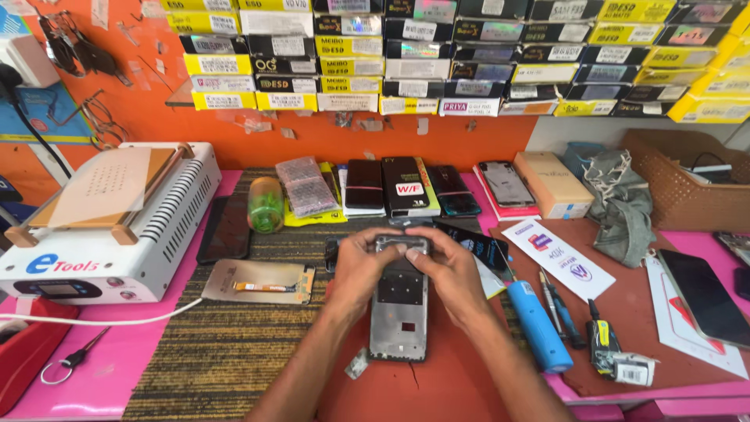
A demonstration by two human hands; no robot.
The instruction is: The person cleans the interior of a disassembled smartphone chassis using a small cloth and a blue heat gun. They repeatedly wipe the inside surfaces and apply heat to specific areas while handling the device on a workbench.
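both hands grip the top end of a phone frame (400, 312) lying lengthwise on the red mat (437, 383) at table centre. left hand (361, 266) and right hand (447, 270) are close together, fingertips curled over the upper edge, thumbs pressing down on it.

risks as i judge them: the frame looks thin and open-backed, so uneven thumb pressure could bend or twist it. only the top is held, so the lower end could skid on the mat. a small metal piece (358, 363) lies just beside the bottom-left corner and could get knocked off. a dark phone (473, 244) sits right under the right hand, easy to scrape. blue screwdriver (537, 324) lies near the right forearm; an elbow shift could roll it. detached screen (258, 281) to the left is apart, lower risk.
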